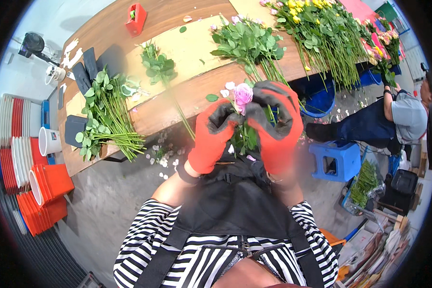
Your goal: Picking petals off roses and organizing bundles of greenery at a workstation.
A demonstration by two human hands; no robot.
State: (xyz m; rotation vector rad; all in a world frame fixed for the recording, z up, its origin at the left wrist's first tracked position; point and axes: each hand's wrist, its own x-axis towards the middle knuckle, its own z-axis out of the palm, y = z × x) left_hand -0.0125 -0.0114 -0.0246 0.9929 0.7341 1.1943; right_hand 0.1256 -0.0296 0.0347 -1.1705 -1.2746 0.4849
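A pink rose (pixel 243 97) stands upright between my hands, just off the table's front edge. My left hand (pixel 216 134), in a red glove with a dark palm, is closed, its fingertips pinching just under the bloom. From the other side my right hand (pixel 277 126), gloved the same way, curls closed with thumb and fingertips against the flower's side. Green leaves (pixel 245 137) hang below the bloom between the gloves. Pale petals (pixel 229 86) show beside the bloom; whether they are loose I cannot tell. The stem is mostly hidden.
On the wooden table (pixel 101 31) lie leafy stems (pixel 108 113), pink roses (pixel 249 43), yellow roses (pixel 326 38) and a red tape dispenser (pixel 135 20). Blue buckets (pixel 321 101) stand below. At right are a blue stool (pixel 338 161) and another person (pixel 379 115). Orange buckets (pixel 48 185) stand left.
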